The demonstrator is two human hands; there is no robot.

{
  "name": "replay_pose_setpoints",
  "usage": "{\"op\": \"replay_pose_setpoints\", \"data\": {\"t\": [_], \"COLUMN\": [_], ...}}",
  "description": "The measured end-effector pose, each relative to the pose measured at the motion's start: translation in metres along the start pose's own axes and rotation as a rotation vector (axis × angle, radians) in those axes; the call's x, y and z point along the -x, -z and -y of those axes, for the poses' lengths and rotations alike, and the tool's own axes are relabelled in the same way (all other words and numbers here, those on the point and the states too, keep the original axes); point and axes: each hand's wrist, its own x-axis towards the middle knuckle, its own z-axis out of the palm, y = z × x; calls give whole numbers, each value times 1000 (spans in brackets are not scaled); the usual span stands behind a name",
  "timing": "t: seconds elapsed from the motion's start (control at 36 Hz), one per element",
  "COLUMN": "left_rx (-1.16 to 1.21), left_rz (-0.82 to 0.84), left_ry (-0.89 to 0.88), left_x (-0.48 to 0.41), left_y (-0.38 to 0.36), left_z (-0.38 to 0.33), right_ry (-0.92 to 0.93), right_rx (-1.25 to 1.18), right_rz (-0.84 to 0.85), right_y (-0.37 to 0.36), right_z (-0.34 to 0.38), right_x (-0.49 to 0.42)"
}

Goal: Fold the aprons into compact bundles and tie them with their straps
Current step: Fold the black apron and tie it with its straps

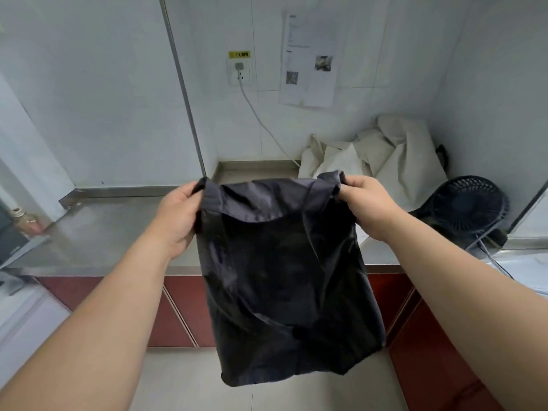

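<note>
While the black apron [284, 277] hung doubled in mid-air at the centre, its lower edge dangled toward 6 o'clock over the floor [184, 381] and rested on nothing. The left hand [178, 215] pinched the upper corner at 9 o'clock and the right hand [366, 203] gripped the opposite corner at 3 o'clock, with fingers curled into the cloth on both sides. The fabric looked thin and slippery, so a slackened pinch would probably have dropped one corner and let the fold fall open.

Just beyond the hands lay the steel bench [118, 232], the likely place to lay the apron down. Farther off, a cream cloth heap [394, 161] sat at 1 o'clock and a black fan [471, 209] at 3 o'clock. A swing to the right might have snagged the fan or muddled the apron into the heap. A white cable [261, 120] ran from the wall socket [238, 71] at 12 o'clock down toward the heap, and cloth dragged there could have tugged it.
</note>
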Motion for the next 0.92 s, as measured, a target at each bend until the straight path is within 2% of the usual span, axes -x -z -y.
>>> {"op": "replay_pose_setpoints", "data": {"t": [0.08, 0.17, 0.25, 0.39, 0.44, 0.5, 0.53, 0.58, 0.64, 0.67, 0.72, 0.78, 0.81, 0.86, 0.92], "left_rx": [5, -63, -213, -456, -528, -607, -640, -720, -888, -918, -823, -777, -777, -831, -889], "left_rz": [-120, -175, -165, -212, -355, -572, -617, -451, -207, -183, -328, -495, -485, -353, -369], "left_ry": [-23, -61, -123, -314, -456, -642, -700, -629, -385, -319, -387, -493, -477, -349, -331], "left_x": [-2, -6, -9, -7, -7, -5, -4, -8, -13, -13, -13, -12, -14, -20, -20], "left_y": [-1, 0, 4, 9, 13, 14, 13, 14, 18, 20, 23, 23, 24, 25, 28], "left_z": [-4, -3, -1, -3, -6, -6, -5, 3, 14, 19, 21, 16, 16, 17, 17], "right_ry": [10, 64, 111, 267, 286, 259, 245, 234, 291, 331, 386, 355, 314, 296, 270], "right_rx": [17, 75, 199, 382, 357, 353, 399, 544, 588, 570, 586, 701, 751, 746, 727], "right_rz": [-131, -155, -192, -364, -353, -273, -241, -238, -317, -351, -342, -232, -199, -247, -278], "right_y": [3, 3, 0, -2, -3, -5, -7, -10, -13, -14, -17, -20, -20, -20, -19], "right_z": [-1, -2, -2, 2, 4, 4, 3, 1, -3, -5, -5, -4, -5, -5, -4], "right_x": [-7, -12, -13, -11, -15, -20, -23, -26, -24, -22, -23, -25, -27, -30, -34]}}
